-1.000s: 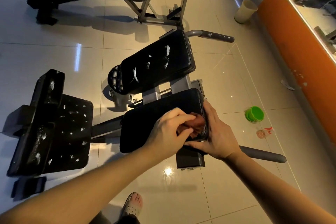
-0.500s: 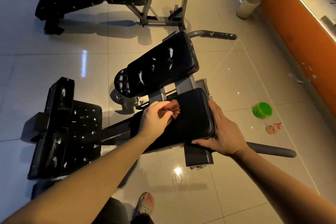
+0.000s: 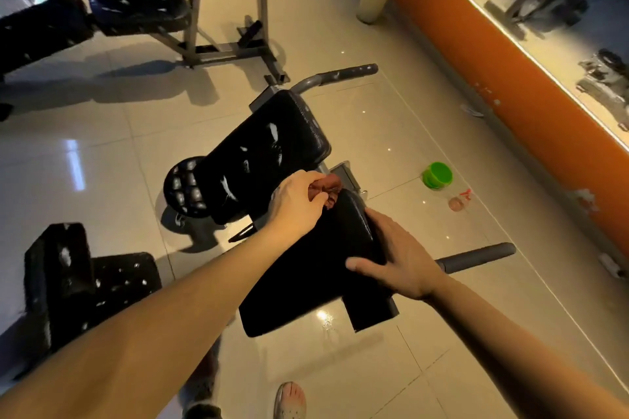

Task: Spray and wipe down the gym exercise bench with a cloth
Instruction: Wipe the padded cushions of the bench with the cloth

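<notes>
left hand [image 3: 294, 206] grips cloth [image 3: 325, 185]; right hand [image 3: 400, 258] apparently grips pad [image 3: 299, 289]

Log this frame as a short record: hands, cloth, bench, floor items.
left hand: grips cloth at the pad's far end
right hand: holds pad by its right edge
second pad: beyond, scuffed white
floor: green tub, spray bottle near it, bin by orange wall
step: wiping, bottle set aside

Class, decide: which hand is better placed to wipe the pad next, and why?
Left. The left hand grips the cloth at the pad's far end; the right hand only holds the pad's side, probably steadying it.
</notes>
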